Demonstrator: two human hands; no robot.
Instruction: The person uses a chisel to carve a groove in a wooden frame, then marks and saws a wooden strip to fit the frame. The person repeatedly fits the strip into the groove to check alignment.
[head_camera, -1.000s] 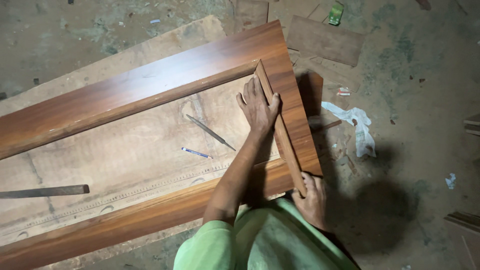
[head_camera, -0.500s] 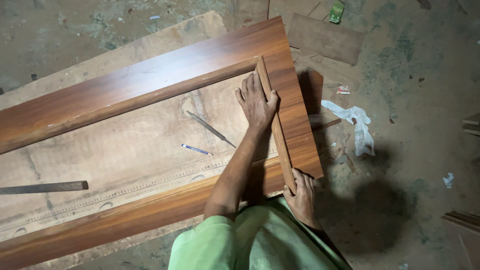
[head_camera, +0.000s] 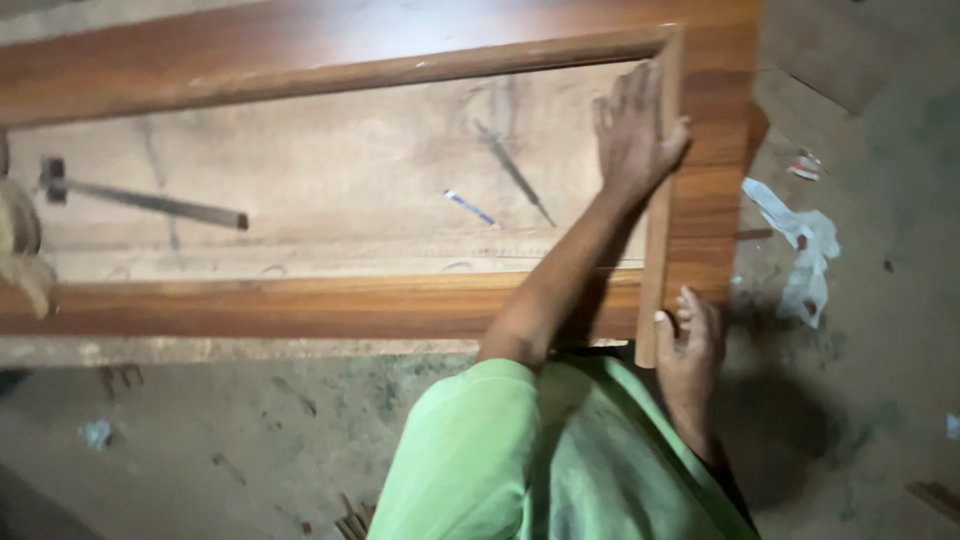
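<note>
The thin wooden strip (head_camera: 657, 215) already lies along the right inner edge of the door frame (head_camera: 330, 305). The left hand (head_camera: 632, 130) presses flat on it; the right hand (head_camera: 688, 340) grips its near end, seemingly not fixed yet.

Wood frame (head_camera: 300, 310) cut off left, top.

My wooden door frame (head_camera: 330, 305) lies flat on the dusty concrete floor (head_camera: 250, 440); a pale board (head_camera: 330, 190) beneath it; crumpled white paper (head_camera: 800, 240) beside it.
</note>
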